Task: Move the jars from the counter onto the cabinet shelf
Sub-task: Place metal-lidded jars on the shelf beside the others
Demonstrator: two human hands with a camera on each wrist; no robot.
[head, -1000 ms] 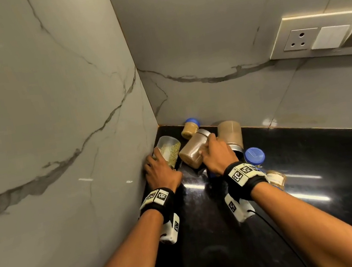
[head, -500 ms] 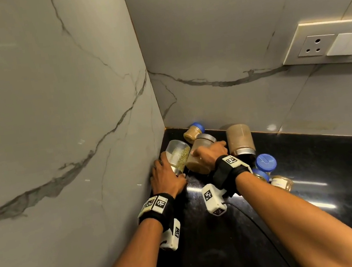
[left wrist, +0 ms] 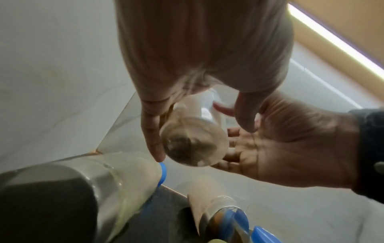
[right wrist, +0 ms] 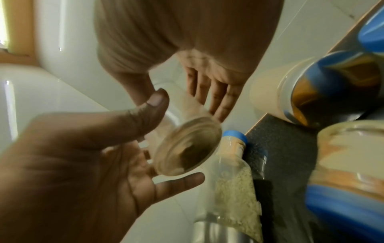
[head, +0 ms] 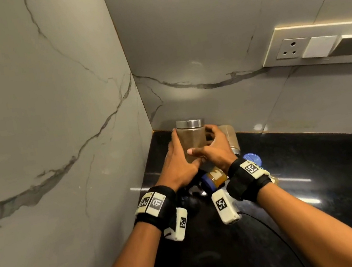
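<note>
Both hands are on one clear jar point(head: 192, 140) with a steel lid, brownish powder inside, held upright above the black bench point(head: 317, 179) near the marble corner. The left hand point(head: 175, 163) cups its left side, fingers fairly straight; the right hand point(head: 216, 150) wraps around the other side. More blue-lidded jars point(head: 215, 179) sit underneath.

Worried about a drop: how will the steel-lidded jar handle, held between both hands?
The jar looks smooth-walled and clear, so probably slippery. The left hand and right hand hold its sides. Brown powder seems to fill it only partly, so it's likely fairly light.
</note>
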